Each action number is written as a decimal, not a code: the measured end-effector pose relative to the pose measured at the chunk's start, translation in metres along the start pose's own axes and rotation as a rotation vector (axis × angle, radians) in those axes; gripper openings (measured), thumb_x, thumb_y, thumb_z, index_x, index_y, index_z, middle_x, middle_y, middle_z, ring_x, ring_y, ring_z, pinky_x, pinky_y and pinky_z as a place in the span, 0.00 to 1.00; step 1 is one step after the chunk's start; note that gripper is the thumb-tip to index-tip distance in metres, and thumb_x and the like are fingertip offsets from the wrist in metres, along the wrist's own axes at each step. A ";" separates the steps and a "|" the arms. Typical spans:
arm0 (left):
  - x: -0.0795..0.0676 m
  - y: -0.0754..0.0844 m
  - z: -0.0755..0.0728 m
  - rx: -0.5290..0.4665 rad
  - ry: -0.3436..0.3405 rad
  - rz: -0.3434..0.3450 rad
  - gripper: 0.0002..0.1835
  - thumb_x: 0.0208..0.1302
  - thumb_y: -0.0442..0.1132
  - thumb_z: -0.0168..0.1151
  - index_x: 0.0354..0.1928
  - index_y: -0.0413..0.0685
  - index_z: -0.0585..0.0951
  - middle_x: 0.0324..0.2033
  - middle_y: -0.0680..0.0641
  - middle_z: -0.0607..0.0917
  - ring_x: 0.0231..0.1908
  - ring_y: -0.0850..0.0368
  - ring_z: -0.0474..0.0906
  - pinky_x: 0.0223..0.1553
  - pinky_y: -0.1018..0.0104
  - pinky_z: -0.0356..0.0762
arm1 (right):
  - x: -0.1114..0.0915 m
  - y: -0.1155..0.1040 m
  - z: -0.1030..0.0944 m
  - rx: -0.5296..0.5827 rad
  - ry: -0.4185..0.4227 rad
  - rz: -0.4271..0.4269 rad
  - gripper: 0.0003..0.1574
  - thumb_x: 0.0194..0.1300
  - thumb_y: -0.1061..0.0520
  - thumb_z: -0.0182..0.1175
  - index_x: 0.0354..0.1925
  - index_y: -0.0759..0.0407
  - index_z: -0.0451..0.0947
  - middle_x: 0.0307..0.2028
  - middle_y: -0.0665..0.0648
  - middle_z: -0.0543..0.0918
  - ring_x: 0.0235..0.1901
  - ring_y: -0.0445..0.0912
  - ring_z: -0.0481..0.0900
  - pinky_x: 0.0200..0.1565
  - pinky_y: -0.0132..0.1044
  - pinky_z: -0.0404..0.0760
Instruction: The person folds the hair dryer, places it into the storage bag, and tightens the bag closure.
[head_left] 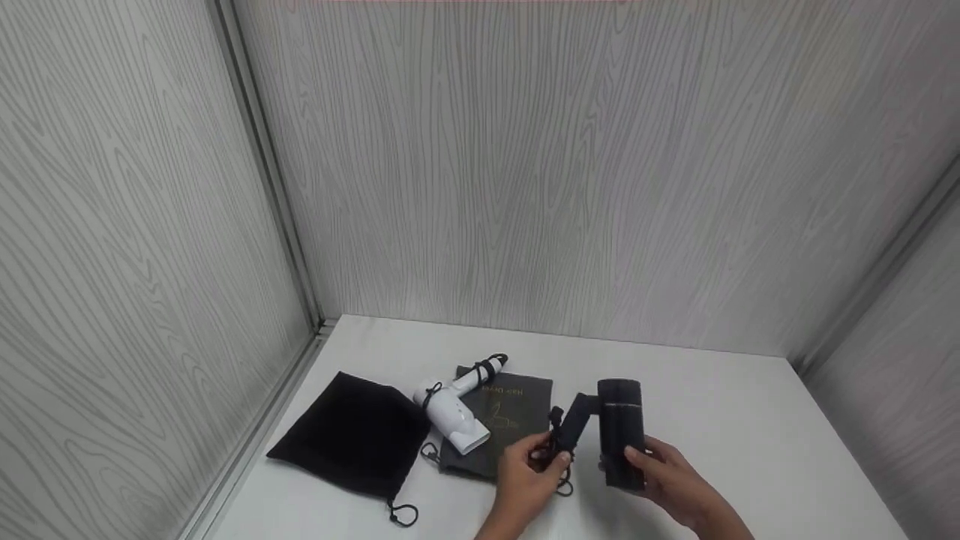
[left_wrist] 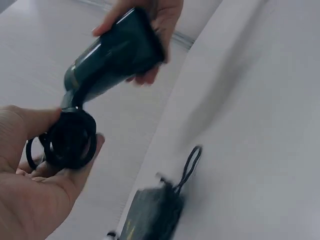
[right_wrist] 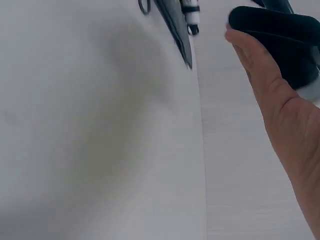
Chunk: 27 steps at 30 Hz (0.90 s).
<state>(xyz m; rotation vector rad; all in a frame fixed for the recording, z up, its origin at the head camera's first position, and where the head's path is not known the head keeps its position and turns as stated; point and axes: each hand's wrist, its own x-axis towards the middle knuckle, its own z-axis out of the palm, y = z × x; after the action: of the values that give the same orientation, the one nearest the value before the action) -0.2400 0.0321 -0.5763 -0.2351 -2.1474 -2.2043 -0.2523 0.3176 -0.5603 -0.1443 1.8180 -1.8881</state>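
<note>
A dark folding hair dryer (head_left: 621, 431) is held up over the table's front part by both hands. My left hand (head_left: 525, 474) grips its handle, where a black cord (left_wrist: 67, 140) is wrapped in loops. Around the lower end of the barrel, my right hand (head_left: 675, 480) has its thumb on one side and its fingers on the other. In the left wrist view the barrel tilts away from the handle, its open end towards the right hand. The right wrist view shows the barrel partly cut off by the frame edge, beside the right hand (right_wrist: 285, 105).
Left of the hands, a white hair dryer (head_left: 450, 416) with a black cord round its handle lies on a dark drawstring pouch (head_left: 521, 401) printed with gold lettering. Farther left lies a plain black drawstring pouch (head_left: 356, 435). Wood-grain panels (head_left: 525, 187) enclose the white table (head_left: 750, 420).
</note>
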 end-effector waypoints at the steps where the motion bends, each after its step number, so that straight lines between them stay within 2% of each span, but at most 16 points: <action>1: -0.001 -0.001 0.002 -0.006 0.005 0.003 0.20 0.65 0.35 0.75 0.57 0.37 0.85 0.45 0.45 0.91 0.43 0.62 0.87 0.46 0.70 0.88 | 0.003 0.000 0.004 0.007 0.006 -0.007 0.46 0.85 0.45 0.51 0.82 0.71 0.47 0.67 0.63 0.81 0.66 0.55 0.82 0.69 0.55 0.79; 5: -0.004 -0.002 0.004 -0.026 0.052 -0.003 0.19 0.65 0.34 0.75 0.57 0.38 0.86 0.45 0.45 0.92 0.42 0.62 0.88 0.44 0.71 0.88 | 0.008 -0.001 0.014 0.002 0.041 -0.003 0.49 0.84 0.44 0.53 0.83 0.71 0.45 0.66 0.62 0.81 0.66 0.54 0.83 0.69 0.56 0.80; 10: -0.005 0.000 0.004 -0.056 0.051 -0.011 0.20 0.65 0.34 0.75 0.58 0.37 0.86 0.45 0.44 0.92 0.43 0.61 0.88 0.45 0.72 0.87 | 0.006 -0.004 0.018 -0.003 0.068 0.007 0.51 0.84 0.44 0.53 0.83 0.72 0.43 0.65 0.61 0.82 0.66 0.56 0.83 0.69 0.56 0.80; 18: -0.011 0.006 0.008 -0.008 0.119 -0.026 0.20 0.67 0.38 0.75 0.58 0.38 0.85 0.44 0.47 0.90 0.42 0.62 0.87 0.45 0.71 0.87 | 0.006 -0.011 0.028 -0.047 0.120 -0.004 0.53 0.83 0.42 0.55 0.82 0.73 0.43 0.68 0.68 0.78 0.66 0.58 0.83 0.68 0.58 0.79; 22: -0.016 0.012 0.012 0.001 0.126 -0.067 0.20 0.69 0.39 0.73 0.59 0.37 0.84 0.43 0.49 0.89 0.42 0.62 0.86 0.45 0.69 0.87 | 0.005 -0.013 0.032 -0.048 0.139 0.010 0.55 0.82 0.40 0.57 0.82 0.73 0.44 0.68 0.69 0.78 0.66 0.59 0.83 0.68 0.58 0.79; 27: -0.018 0.018 0.014 -0.011 0.141 -0.081 0.21 0.69 0.39 0.73 0.60 0.36 0.83 0.43 0.48 0.89 0.43 0.61 0.87 0.46 0.69 0.87 | 0.003 -0.014 0.039 -0.030 0.154 0.005 0.55 0.82 0.40 0.57 0.82 0.72 0.44 0.69 0.69 0.77 0.67 0.61 0.82 0.69 0.58 0.79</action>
<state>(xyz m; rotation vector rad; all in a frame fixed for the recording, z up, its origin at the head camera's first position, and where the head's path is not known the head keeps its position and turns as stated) -0.2184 0.0446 -0.5604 0.0078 -2.1066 -2.2016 -0.2430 0.2808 -0.5440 -0.0047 1.9466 -1.9148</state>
